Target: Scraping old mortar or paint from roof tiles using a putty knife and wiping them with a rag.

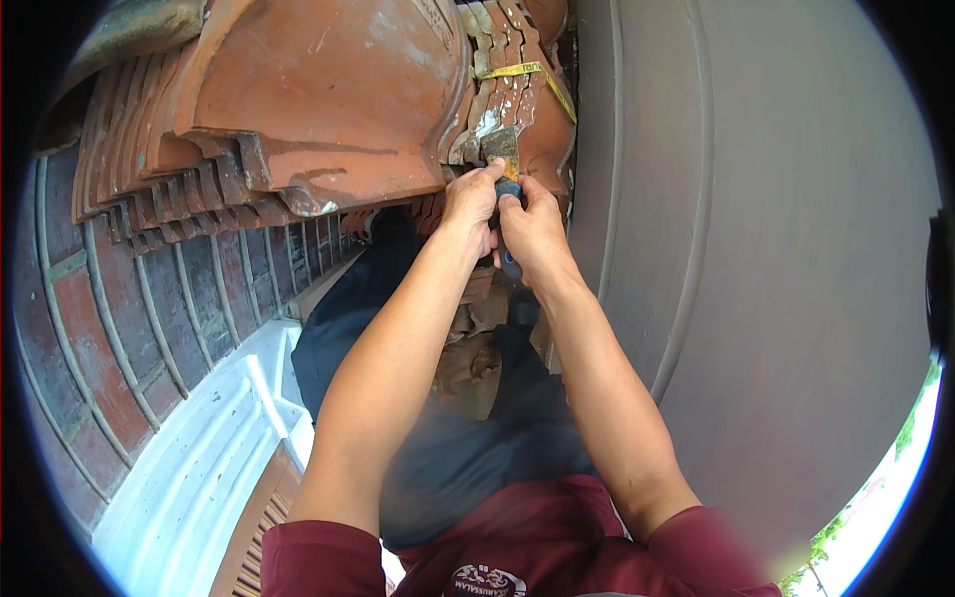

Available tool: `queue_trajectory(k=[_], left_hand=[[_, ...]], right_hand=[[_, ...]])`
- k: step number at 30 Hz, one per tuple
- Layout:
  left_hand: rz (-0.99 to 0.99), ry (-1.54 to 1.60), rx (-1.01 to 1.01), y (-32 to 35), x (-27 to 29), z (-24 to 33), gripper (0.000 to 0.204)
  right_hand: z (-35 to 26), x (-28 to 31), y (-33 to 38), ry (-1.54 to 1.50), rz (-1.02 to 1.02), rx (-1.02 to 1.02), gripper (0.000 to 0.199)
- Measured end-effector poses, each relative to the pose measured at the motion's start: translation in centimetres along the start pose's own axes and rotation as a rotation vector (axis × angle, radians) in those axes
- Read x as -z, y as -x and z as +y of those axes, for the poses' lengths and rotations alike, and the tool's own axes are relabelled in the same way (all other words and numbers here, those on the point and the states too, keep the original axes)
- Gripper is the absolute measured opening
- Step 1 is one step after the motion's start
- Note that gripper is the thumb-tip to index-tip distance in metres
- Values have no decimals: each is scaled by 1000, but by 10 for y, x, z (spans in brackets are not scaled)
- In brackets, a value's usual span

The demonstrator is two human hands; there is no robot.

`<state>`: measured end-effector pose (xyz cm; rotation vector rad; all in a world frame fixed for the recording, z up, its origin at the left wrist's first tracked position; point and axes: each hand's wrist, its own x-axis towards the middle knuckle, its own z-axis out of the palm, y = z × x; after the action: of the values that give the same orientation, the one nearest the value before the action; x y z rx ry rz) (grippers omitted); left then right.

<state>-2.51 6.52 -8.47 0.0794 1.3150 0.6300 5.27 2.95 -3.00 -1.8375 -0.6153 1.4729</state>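
Gripping the scraper by its handle, the right hand is closed; the left hand curls, fingertips at the blade's base. The blade points at the near edge of tiles bearing yellow tape, beside a grey wall.

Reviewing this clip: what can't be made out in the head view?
All in the head view:
Scraper handle: partly covered by the right hand.
Left hand: some fingers curl out of sight behind it.
Roof tiles: cut off by the top edge.
Greenery: blurred, cut off by the lens rim.
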Motion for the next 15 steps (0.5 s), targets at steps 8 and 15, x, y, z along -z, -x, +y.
queue_trajectory(k=[8, 15], left_hand=[[7, -48, 0, 3, 2, -2, 27], [12, -63, 32, -4, 0, 4, 27]], right_hand=[[1, -5, 1, 41, 35, -58, 28], [-5, -3, -3, 118, 30, -43, 26]])
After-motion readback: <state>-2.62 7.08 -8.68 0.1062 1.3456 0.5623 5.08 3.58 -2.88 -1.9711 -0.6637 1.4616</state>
